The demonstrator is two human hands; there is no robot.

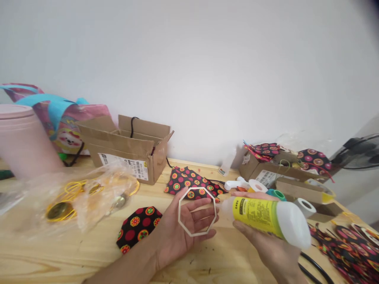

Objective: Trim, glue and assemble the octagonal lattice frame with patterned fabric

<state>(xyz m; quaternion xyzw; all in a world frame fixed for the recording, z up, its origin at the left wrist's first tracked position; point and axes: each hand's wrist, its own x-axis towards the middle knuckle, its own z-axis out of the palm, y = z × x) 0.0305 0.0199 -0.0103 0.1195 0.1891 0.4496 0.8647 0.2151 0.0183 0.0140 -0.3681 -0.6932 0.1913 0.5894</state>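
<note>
My left hand lies palm up over the wooden table, fingers loosely curled round a white octagonal frame that rests on them. My right hand grips a glue bottle with a yellow label, tilted so its nozzle points left at the frame's right edge. A black octagonal fabric piece with red and orange circles lies on the table just left of my left wrist. More of the same patterned fabric lies behind the frame.
An open cardboard box stands at the back. A clear plastic bag with yellow rings lies at left, near a pink container and a colourful bag. At right are tape rolls, cardboard boxes and patterned pieces.
</note>
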